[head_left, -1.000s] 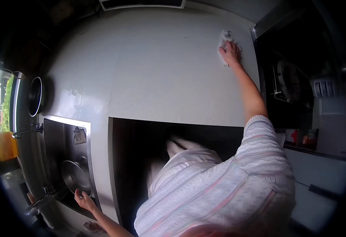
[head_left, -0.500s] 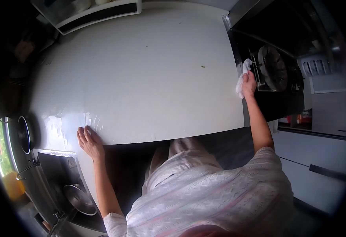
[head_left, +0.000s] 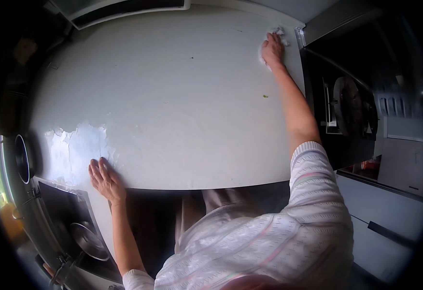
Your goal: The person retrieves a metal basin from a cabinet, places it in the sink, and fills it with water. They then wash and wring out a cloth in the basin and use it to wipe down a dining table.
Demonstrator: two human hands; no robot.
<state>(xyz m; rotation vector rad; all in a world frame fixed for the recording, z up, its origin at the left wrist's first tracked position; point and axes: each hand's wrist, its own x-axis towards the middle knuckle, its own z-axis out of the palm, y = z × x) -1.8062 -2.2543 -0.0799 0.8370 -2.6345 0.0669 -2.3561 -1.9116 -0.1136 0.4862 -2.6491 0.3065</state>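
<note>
My right hand [head_left: 272, 50] presses a white cloth [head_left: 264, 57] onto the far right corner of the white countertop [head_left: 173, 111]. Part of the cloth sticks out past the fingertips; the rest is under the palm. My left hand [head_left: 106, 180] lies flat on the counter's near edge at the left, fingers stretched out, holding nothing. Just beyond it a wet patch [head_left: 76, 150] shines on the surface. A small green scrap [head_left: 265, 96] lies on the counter below the right hand, and a dark speck [head_left: 191, 58] sits farther left.
At the right stands a dark stove [head_left: 337, 130] with a black pan [head_left: 349, 106]. A sink [head_left: 62, 208] holding a metal pan [head_left: 90, 240] is at the lower left, with a dark round pan [head_left: 22, 158] beside it. A white-framed appliance [head_left: 129, 12] borders the back.
My right hand has carried the cloth from the stove-side edge up and left onto the counter's far right corner. My left hand stays on the near edge. The view has shifted slightly.
</note>
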